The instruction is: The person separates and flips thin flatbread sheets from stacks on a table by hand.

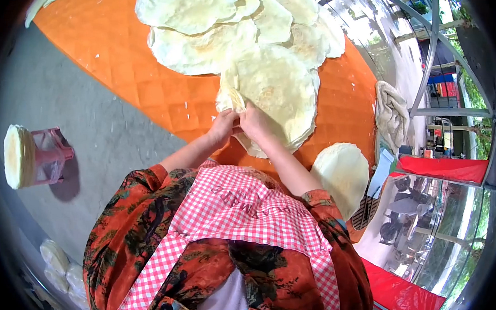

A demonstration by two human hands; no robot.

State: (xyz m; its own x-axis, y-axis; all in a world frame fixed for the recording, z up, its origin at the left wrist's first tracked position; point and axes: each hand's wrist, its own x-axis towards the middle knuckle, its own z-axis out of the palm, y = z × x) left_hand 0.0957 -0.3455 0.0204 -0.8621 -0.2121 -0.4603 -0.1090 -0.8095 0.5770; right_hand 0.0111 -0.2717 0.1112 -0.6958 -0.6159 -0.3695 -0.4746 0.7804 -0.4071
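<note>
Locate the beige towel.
Head view, right side: the beige towel lies crumpled at the right edge of the orange table, right of the spread flatbreads and, in the picture, above the separate round flatbread.

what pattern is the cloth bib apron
The cloth bib apron has pinkish-red and white checks, clearest in the head view.

Single head-worn view, looking steeply down and forward over the wearer's checked apron (pixel 250 211), which sits close below the lens. Left hand (pixel 222 127) and right hand (pixel 254 123) fall just above frame centre, farther off; the orange table cover (pixel 175 107) runs on beyond to the top edge. Very wide field, corners black. Far right is cluttered and distorted; its depth is hard to judge.
</note>
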